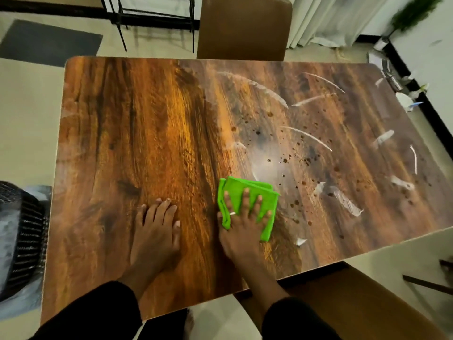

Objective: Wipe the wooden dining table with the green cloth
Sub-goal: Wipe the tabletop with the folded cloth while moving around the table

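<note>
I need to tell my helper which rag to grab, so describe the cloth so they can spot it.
Look at the wooden table, near edge, right of middle. The cloth lies folded flat under the right hand, beside the dark spots and white streaks. It is the only bright green thing on the table.

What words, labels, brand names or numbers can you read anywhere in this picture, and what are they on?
None: no readable text anywhere in the view.
The table, the green cloth and the chair carry no writing or labels.
The small items on the floor at the far right are too blurred to show any print.
</note>
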